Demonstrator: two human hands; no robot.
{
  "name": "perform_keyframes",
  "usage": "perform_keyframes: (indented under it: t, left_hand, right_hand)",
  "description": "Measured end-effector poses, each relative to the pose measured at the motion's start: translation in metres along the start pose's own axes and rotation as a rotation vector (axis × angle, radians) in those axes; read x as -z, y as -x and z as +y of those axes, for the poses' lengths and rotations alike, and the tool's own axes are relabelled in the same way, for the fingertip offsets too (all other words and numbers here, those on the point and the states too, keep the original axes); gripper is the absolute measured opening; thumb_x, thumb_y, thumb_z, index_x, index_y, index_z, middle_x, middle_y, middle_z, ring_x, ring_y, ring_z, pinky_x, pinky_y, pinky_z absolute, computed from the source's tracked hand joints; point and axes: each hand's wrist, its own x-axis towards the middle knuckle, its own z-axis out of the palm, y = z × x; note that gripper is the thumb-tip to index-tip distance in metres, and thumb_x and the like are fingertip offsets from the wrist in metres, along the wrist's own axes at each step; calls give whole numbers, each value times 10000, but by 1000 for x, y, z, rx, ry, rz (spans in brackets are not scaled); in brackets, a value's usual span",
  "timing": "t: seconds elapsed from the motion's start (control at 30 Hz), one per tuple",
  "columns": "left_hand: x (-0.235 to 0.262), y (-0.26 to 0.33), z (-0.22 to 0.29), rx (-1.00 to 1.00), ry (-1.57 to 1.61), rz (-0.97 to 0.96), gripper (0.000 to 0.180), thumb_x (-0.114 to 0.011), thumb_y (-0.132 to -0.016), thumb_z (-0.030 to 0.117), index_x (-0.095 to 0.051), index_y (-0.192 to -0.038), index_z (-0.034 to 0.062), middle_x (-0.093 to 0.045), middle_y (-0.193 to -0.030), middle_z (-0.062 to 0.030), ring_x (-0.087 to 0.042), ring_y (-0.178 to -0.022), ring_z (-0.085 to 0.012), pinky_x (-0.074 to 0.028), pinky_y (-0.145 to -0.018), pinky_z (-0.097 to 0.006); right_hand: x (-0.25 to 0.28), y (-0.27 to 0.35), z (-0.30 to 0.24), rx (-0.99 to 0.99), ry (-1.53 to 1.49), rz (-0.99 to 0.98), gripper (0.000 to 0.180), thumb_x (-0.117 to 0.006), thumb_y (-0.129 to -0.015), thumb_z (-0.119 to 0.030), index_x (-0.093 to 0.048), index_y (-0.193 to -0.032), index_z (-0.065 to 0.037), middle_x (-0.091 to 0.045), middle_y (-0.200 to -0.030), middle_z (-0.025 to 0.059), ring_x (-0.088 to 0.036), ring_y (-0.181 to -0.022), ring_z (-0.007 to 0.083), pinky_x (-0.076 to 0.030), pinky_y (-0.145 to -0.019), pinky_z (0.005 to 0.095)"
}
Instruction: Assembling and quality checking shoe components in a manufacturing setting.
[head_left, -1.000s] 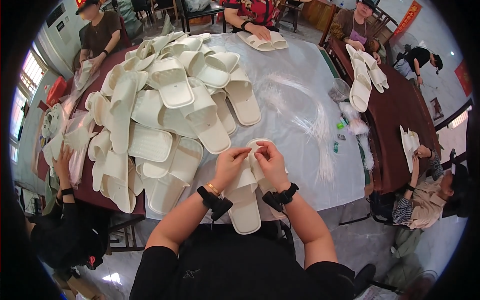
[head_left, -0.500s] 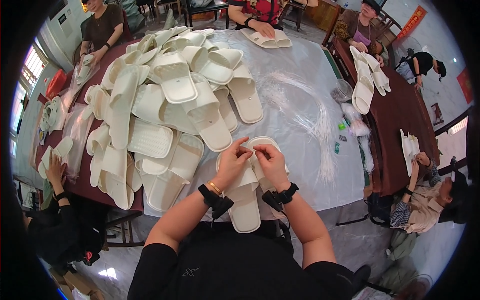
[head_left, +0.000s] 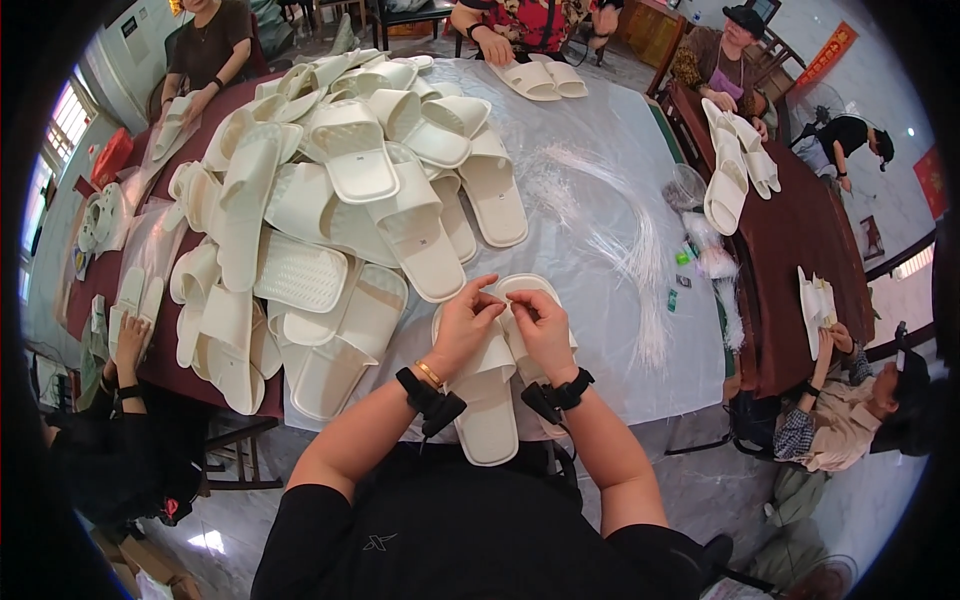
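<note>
Slippers (head_left: 488, 425): cream pair on desk (head_left: 620, 388), under both hands; looks mid-work.
Left hand (head_left: 464, 322): fingers pinched narrow; can't tell if gripping anything.
Right hand (head_left: 542, 328): same, beside left.
Pile (head_left: 362, 178): many loose, likely left to do; done count unclear.
Strands (head_left: 646, 285): clear, right of pair.

A slipper heap (head_left: 325, 215) is spreading over the left of the sheet (head_left: 600, 375) and onto the table (head_left: 165, 372). Strands (head_left: 645, 265) are lying to its right. At the near edge, a slipper pair (head_left: 488, 435) is lying beneath the left hand (head_left: 463, 320) and right hand (head_left: 541, 322). Another pair (head_left: 540, 80) is lying at the far edge; rightward, a second table (head_left: 820, 240) is bearing more slippers (head_left: 727, 185).
</note>
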Motion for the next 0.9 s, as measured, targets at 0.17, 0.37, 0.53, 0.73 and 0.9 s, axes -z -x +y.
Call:
perform_keyframes:
  t: [0.17,0.37,0.53,0.73,0.9]
  left_hand:
    - [0,-1,-2,-4,13,-2,429,-639,-857,11,-521,-1269,33,-660,-874,-38,-594,-792,-85,-474,-737,-228]
    - [1,-1,-4,-6,13,-5,423,-633,-860,11,-519,-1267,27,-665,-878,-43,-599,-797,-89,-475,-741,-228]
    - [1,0,-1,-11,8,-6,420,-629,-858,12,-523,-1264,25,-669,-878,-45,-600,-794,-90,-474,-743,-228]
    - [0,0,1,-3,13,-9,419,-630,-854,16,-528,-1260,26,-669,-875,-42,-598,-792,-88,-473,-742,-227]
    - [1,1,-1,-6,19,-9,413,-625,-857,13,-530,-1258,24,-667,-872,-41,-596,-792,-86,-473,-741,-226]
  right_hand:
    - [-2,0,0,4,-18,28,141,-588,-854,-1,-660,-975,-12,-649,-899,84,-618,-718,163,-495,-639,259]
    - [-1,0,0,-16,6,8,125,-595,-850,-6,-653,-960,-3,-648,-893,94,-631,-711,170,-499,-629,263]
    - [-2,0,-4,11,50,-11,115,-611,-843,-17,-646,-950,7,-649,-881,106,-643,-701,179,-507,-620,277]
    - [-3,0,-1,-12,41,13,108,-623,-836,-11,-641,-939,12,-651,-867,107,-643,-696,181,-507,-618,277]
    - [-3,0,-5,-28,44,7,101,-628,-833,-14,-639,-929,14,-653,-841,107,-641,-681,183,-507,-609,281]
